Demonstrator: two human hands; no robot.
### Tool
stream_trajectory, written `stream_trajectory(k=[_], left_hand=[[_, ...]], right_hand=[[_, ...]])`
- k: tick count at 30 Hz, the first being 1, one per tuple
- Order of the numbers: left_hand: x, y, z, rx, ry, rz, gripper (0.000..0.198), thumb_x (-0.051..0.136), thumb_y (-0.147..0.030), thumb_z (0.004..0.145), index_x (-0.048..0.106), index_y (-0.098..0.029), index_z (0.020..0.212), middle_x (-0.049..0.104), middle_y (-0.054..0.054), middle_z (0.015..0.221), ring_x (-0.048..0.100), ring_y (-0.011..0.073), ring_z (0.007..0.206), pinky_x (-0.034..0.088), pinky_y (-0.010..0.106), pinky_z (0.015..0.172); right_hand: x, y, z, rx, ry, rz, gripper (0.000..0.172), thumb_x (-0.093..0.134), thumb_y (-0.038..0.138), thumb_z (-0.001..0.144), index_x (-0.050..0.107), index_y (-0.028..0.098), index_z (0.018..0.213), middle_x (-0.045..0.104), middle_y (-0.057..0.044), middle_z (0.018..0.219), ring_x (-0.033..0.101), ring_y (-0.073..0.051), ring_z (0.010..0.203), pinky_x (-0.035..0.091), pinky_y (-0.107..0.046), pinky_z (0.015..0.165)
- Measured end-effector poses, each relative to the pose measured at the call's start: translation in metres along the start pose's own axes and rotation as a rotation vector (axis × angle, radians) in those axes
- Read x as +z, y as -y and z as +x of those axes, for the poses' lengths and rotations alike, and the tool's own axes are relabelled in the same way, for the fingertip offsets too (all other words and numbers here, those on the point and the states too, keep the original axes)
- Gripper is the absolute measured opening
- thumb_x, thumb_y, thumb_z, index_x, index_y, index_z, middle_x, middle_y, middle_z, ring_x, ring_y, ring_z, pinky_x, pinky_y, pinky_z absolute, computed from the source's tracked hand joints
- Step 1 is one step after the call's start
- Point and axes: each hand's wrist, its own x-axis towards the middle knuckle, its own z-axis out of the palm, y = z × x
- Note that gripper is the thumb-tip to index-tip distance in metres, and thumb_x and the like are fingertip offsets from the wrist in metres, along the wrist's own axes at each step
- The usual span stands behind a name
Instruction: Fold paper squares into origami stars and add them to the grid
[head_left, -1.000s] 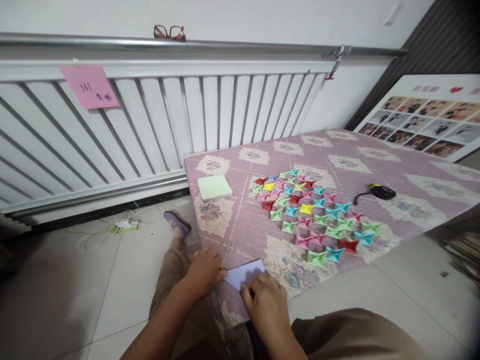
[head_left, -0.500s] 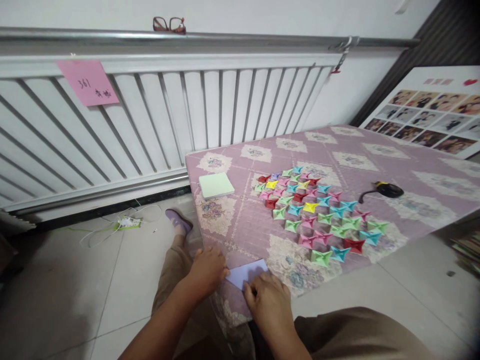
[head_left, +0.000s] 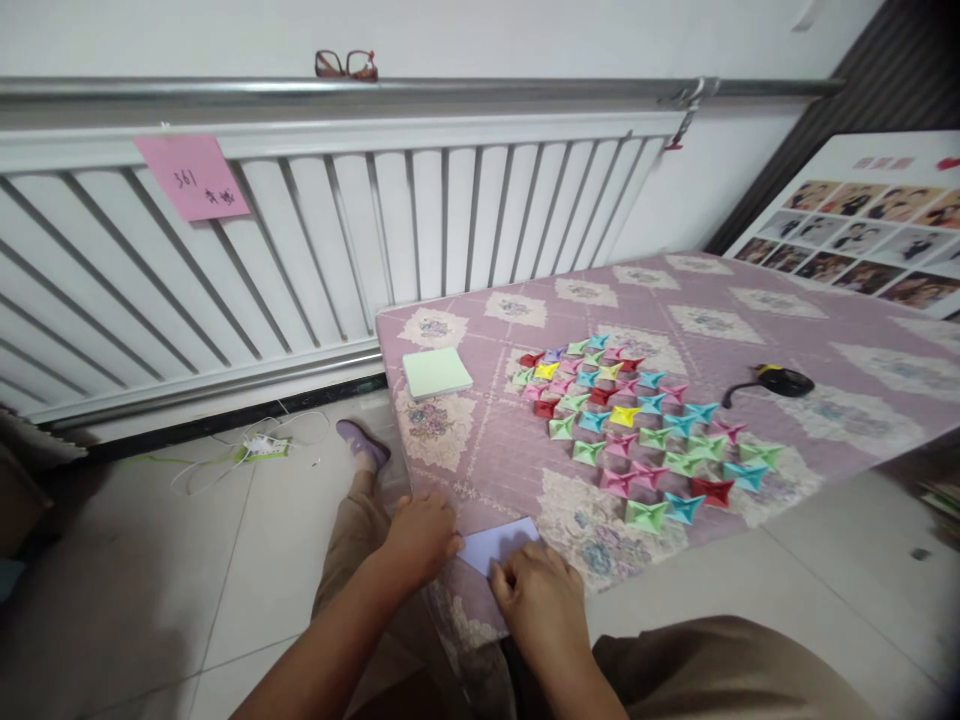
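Observation:
A folded sheet of lavender paper (head_left: pixel 493 545) lies at the near corner of the table, between my hands. My left hand (head_left: pixel 424 537) is closed at the paper's left corner, its fingertips gripping that point. At the right side, my right hand (head_left: pixel 538 590) has curled fingers pressed on the paper's lower right part, covering it. Farther up stands a group of small folded paper shapes (head_left: pixel 622 416) in green, pink, blue, red and yellow. A stack of pale green paper squares (head_left: pixel 437 373) rests near the table's left edge.
The table has a pink flowered cloth (head_left: pixel 502 440). A black corded object (head_left: pixel 784 381) lies on its right part. Behind stands a white radiator (head_left: pixel 450 220) with a pink note (head_left: pixel 193 178). Glasses (head_left: pixel 346 66) sit on the pipe. A power strip (head_left: pixel 266 447) lies on the floor.
The view has shifted slightly, so the whole scene sits a little lower and to the right. Both hands keep nearly the same hold on the lavender paper.

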Motion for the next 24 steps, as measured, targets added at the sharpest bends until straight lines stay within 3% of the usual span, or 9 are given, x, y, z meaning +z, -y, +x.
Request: stream_trajectory(k=[10, 15, 18, 24], left_hand=[[0.004, 0.007, -0.007, 0.080, -0.069, -0.052, 0.009, 0.058, -0.028, 0.086, 0.059, -0.021, 0.092, 0.060, 0.004, 0.101, 0.051, 0.0243, 0.101, 0.035, 0.039, 0.087], [0.003, 0.008, -0.013, 0.407, -0.153, 0.010, 0.024, 0.046, -0.025, 0.095, 0.056, -0.031, 0.116, 0.057, 0.003, 0.108, 0.048, 0.0214, 0.103, 0.031, 0.035, 0.088], [-0.001, 0.007, -0.015, 0.567, -0.174, 0.112, 0.027, 0.040, -0.028, 0.098, 0.053, -0.033, 0.121, 0.056, 0.004, 0.113, 0.047, 0.0215, 0.103, 0.030, 0.034, 0.085], [-0.001, 0.007, -0.013, 0.637, -0.171, 0.261, 0.024, 0.040, -0.030, 0.098, 0.054, -0.032, 0.117, 0.056, 0.004, 0.112, 0.047, 0.0204, 0.097, 0.032, 0.032, 0.079]], right_hand=[[0.002, -0.001, -0.003, -0.001, -0.006, 0.001, 0.022, 0.060, 0.030, 0.082, 0.058, 0.024, 0.061, 0.063, -0.002, 0.074, 0.055, -0.023, 0.080, 0.030, -0.036, 0.070], [0.000, -0.001, -0.004, 0.004, -0.039, 0.045, 0.016, 0.062, 0.027, 0.081, 0.058, 0.024, 0.066, 0.062, -0.001, 0.074, 0.055, -0.023, 0.079, 0.030, -0.035, 0.071], [-0.001, -0.002, -0.005, -0.006, -0.064, 0.089, 0.009, 0.063, 0.025, 0.081, 0.058, 0.024, 0.074, 0.062, 0.000, 0.075, 0.055, -0.022, 0.080, 0.030, -0.034, 0.072], [0.003, -0.010, -0.013, -0.049, -0.073, 0.152, 0.009, 0.063, 0.019, 0.081, 0.059, 0.024, 0.075, 0.060, 0.000, 0.077, 0.053, -0.021, 0.079, 0.031, -0.033, 0.072]])
